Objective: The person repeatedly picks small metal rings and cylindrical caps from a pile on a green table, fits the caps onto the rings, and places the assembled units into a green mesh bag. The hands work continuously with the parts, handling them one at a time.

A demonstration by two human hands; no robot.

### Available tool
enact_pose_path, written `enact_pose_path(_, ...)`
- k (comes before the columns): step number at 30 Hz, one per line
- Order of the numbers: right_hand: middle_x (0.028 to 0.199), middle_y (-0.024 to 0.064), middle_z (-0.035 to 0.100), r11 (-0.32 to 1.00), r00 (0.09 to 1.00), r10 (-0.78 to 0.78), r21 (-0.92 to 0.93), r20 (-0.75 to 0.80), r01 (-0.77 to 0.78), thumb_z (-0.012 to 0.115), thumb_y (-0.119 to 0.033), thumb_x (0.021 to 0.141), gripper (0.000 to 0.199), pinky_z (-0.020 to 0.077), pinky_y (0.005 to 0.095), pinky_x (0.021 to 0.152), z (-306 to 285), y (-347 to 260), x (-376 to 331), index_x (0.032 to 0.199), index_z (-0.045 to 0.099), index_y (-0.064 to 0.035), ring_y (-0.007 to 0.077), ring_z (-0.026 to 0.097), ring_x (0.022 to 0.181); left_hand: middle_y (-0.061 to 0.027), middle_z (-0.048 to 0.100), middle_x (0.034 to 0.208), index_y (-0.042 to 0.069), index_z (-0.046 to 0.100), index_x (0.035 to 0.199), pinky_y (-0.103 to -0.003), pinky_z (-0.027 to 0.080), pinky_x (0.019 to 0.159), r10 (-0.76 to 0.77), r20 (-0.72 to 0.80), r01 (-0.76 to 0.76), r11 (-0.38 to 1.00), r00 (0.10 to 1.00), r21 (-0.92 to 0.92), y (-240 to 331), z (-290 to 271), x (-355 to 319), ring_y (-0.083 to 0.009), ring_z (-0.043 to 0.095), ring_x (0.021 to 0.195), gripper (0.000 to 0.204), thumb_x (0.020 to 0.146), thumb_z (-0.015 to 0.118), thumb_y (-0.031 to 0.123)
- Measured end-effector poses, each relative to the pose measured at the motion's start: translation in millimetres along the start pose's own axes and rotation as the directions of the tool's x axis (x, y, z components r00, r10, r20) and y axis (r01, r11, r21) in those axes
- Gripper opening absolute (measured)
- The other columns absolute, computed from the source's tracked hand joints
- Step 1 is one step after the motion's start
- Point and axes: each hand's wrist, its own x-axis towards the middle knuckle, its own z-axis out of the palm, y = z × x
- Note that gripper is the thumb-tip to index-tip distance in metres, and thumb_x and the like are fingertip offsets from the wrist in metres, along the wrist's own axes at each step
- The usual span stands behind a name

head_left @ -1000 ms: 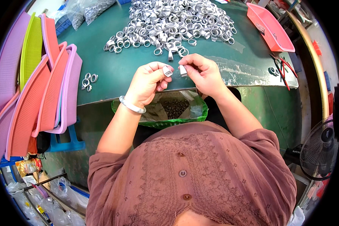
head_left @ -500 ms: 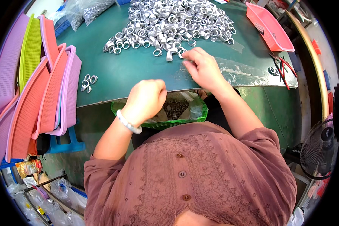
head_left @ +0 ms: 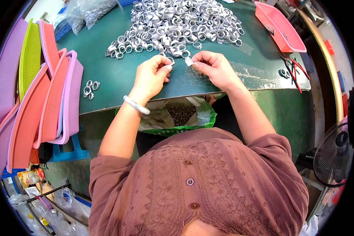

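Note:
My right hand (head_left: 215, 69) pinches a small silver metal ring (head_left: 189, 61) between thumb and fingertips, at the near edge of a big pile of like rings (head_left: 177, 25). To its left, my left hand (head_left: 152, 75), with a pale bangle on the wrist, is closed at the fingertips on another silver ring (head_left: 171, 61). The two hands are apart, both above the green table (head_left: 114, 78). Part of the left hand's ring is hidden behind the fingers.
Stacked plastic baskets (head_left: 27, 94) crowd the left side, with several loose rings (head_left: 91, 89) beside them. On the right lie a pink tray (head_left: 281, 27) and red-handled pliers (head_left: 294, 72). Below the table edge sits a green-rimmed bag (head_left: 177, 129) of small pieces. A fan (head_left: 332, 155) stands at far right.
My left hand has moved up and forward from the table edge to the pile, and a ring now shows at its fingertips. My right hand has drawn a ring slightly back from the pile.

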Motion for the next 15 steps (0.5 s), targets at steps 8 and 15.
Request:
enact_pose_path(8, 0.085, 0.0001, 0.062, 0.974, 0.995, -0.035, 0.225, 0.089, 0.015, 0.063, -0.01, 0.086, 0.012, 0.045, 0.0217, 0.065, 10, -4, -16, 0.095, 0.062, -0.0019, 0.0064, 0.053, 0.072, -0.0139, 0.063, 0.099, 0.0, 0.052, 0.107, -0.031, 0.054, 0.08, -0.092, 0.269, 0.26, 0.666, 0.959, -0.7, 13, 1, -32, -0.0221, 0.065, 0.089, 0.017, 0.095, 0.047, 0.01)
enact_pose_path(15, 0.104, 0.0066, 0.06, 0.967, 0.983, -0.149, 0.223, 0.105, 0.122, 0.061, -0.007, 0.086, 0.01, 0.0471, 0.0233, 0.069, 18, -5, -25, 0.095, 0.061, -0.0006, 0.0087, 0.055, 0.079, -0.0134, 0.061, 0.106, 0.001, 0.051, 0.109, -0.034, 0.051, 0.086, -0.052, 0.286, 0.254, 0.628, 0.957, -0.736, 12, 0, -43, -0.0229, 0.063, 0.095, 0.017, 0.095, 0.045, 0.009)
